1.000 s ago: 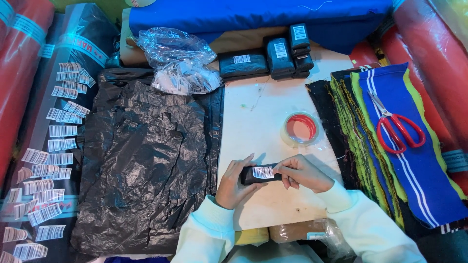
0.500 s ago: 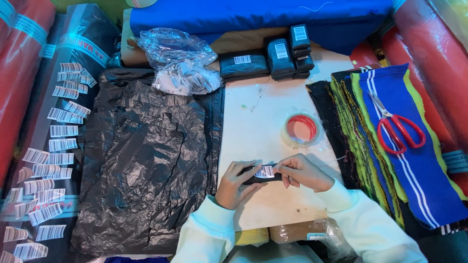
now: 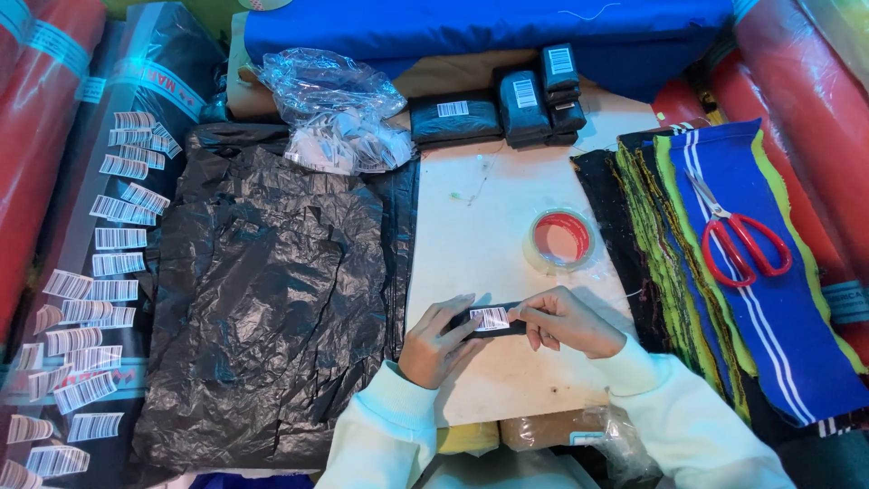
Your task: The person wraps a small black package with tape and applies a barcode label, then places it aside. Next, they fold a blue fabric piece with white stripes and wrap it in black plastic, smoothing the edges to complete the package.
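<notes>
**Barcode label going onto a small black packet**

Held low over the white counter (image 3: pixel 471 226), just off its surface: a small black packet (image 3: pixel 489 321), pinched at either end. Left hand (image 3: pixel 441 340) cupped under the near end, its fingers (image 3: pixel 457 312) curled around the packet; right hand (image 3: pixel 570 319) closed on the far end, fingers (image 3: pixel 529 312) pressing at the edge of a white barcode label (image 3: pixel 490 317) already lying on the top face. Hard to tell whether the label is fully stuck down or only tacked at one side.

To do this well: keep the packet flat and taut, smooth the label from one edge across, avoid creases over the bars.

Farther back on the counter, three finished-looking black packets (image 3: pixel 520 104), each with a white barcode sticker, one flat, the others stacked. To the left, rows of loose white barcode strips (image 3: pixel 118 240) stuck along a dark plastic-wrapped roll. A crumpled clear bag (image 3: pixel 335 118) of small white pieces beside a spread black plastic sheet (image 3: pixel 262 290). A roll of clear tape with a red core (image 3: pixel 560 240) just beyond the hands; red-handled scissors (image 3: pixel 742 235) on striped blue fabric (image 3: pixel 769 308) at right.
</notes>
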